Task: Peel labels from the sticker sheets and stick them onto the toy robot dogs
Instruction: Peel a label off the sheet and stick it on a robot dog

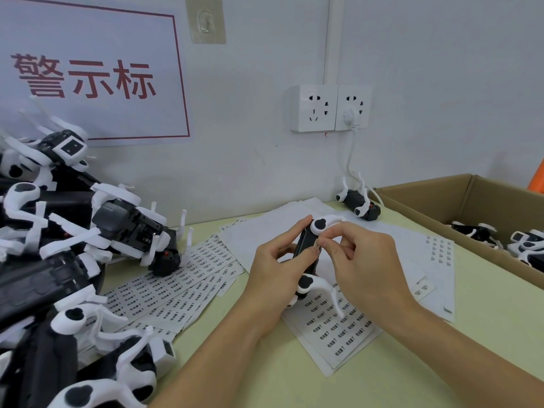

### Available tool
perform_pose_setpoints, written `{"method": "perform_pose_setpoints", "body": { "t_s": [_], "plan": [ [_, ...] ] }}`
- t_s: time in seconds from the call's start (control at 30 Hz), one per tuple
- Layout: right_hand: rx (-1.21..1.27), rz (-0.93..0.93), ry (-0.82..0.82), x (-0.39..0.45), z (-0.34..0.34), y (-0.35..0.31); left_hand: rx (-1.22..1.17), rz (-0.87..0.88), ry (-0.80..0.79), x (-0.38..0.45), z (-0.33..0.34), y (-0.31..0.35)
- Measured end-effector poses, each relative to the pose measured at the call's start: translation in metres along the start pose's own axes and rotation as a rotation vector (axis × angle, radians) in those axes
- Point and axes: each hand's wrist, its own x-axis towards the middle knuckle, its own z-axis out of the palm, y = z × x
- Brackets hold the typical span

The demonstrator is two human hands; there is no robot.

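White wall fills the background, carrying a large white sign with a red border and red characters [88,75] at the left and a white double wall socket [329,108] with one plug in it near the middle. Below it we see the pale green bench [426,363]. At the right edge of the bench stands an open brown cardboard box [471,195] with a few black-and-white toys lying in it. On the left rises a big pile of black-and-white plastic toy robot dogs [67,245], tumbled over one another. White sticker sheets printed with rows of small black labels [182,278] lie fanned out across the bench between the pile and the box, some overlapping. One lone toy dog [357,201] lies on its back near the wall, beside the box.

Over the sheets we hold a single black-and-white toy robot dog [307,254], raised off the bench. Our left hand [276,272] grips its black body from the left, fingers curled around it. Our right hand [365,257] has its fingertips pinched together against the side of the body; whether a label sits between them we cannot tell.
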Motion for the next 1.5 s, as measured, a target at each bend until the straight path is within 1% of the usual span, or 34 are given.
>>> {"method": "perform_pose_setpoints", "body": {
  "t_s": [0.23,0.97,1.13,1.27,1.5],
  "plan": [
    [-0.026,-0.022,0.004,-0.0003,0.0000,0.0002,-0.017,-0.004,-0.001,-0.0006,0.0004,0.0005],
    [-0.046,0.010,0.072,-0.0004,0.0005,-0.0064,-0.015,0.016,-0.024,-0.0002,0.0001,-0.0010],
    [0.032,0.033,0.096,-0.0004,0.0027,-0.0072,-0.010,0.023,-0.014,-0.0001,0.0000,-0.0009],
    [0.125,0.088,0.117,0.0017,0.0026,-0.0059,-0.006,0.032,-0.023,-0.0002,-0.0004,-0.0018],
    [0.223,0.124,0.086,0.0019,0.0036,-0.0016,-0.017,0.031,-0.048,0.0026,-0.0022,-0.0055]
  ]
}}
